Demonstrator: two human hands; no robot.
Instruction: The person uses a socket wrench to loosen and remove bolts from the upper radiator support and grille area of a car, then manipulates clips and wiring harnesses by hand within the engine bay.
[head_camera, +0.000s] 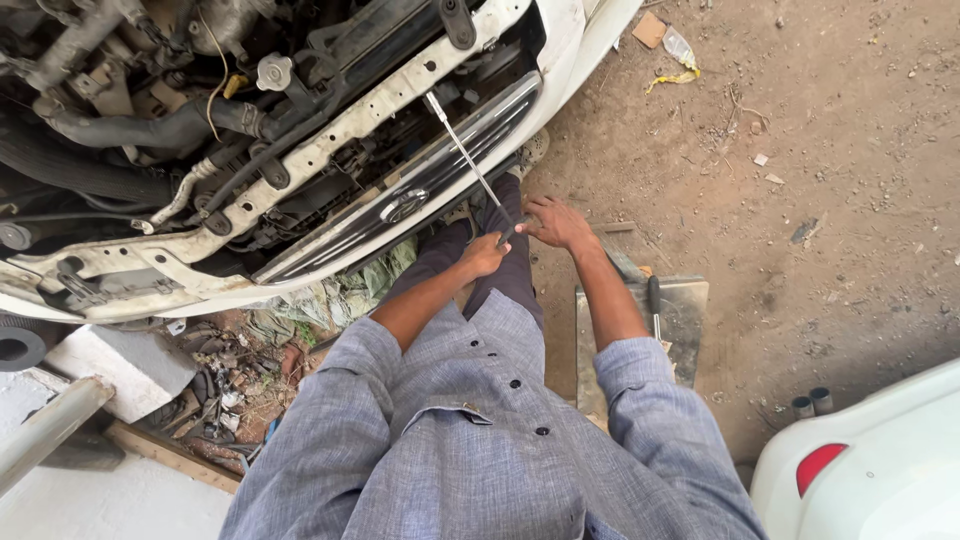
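I stand at the open front of a white car, looking down. A long thin metal tool (466, 152) runs from my hands up to the white front crossmember (330, 135), its tip resting near a hole there. My left hand (486, 255) is closed around the tool's dark handle end. My right hand (556, 222) sits beside it with fingers spread, touching the handle's end. Below the crossmember lies the dark chrome-trimmed grille (420, 185).
Engine hoses and a round cap (273, 71) fill the bay at upper left. A metal tray (680, 310) with a black-handled tool lies on the dirt ground to my right. Scrap and rags (240, 360) litter the left. A white car corner (870, 470) sits at lower right.
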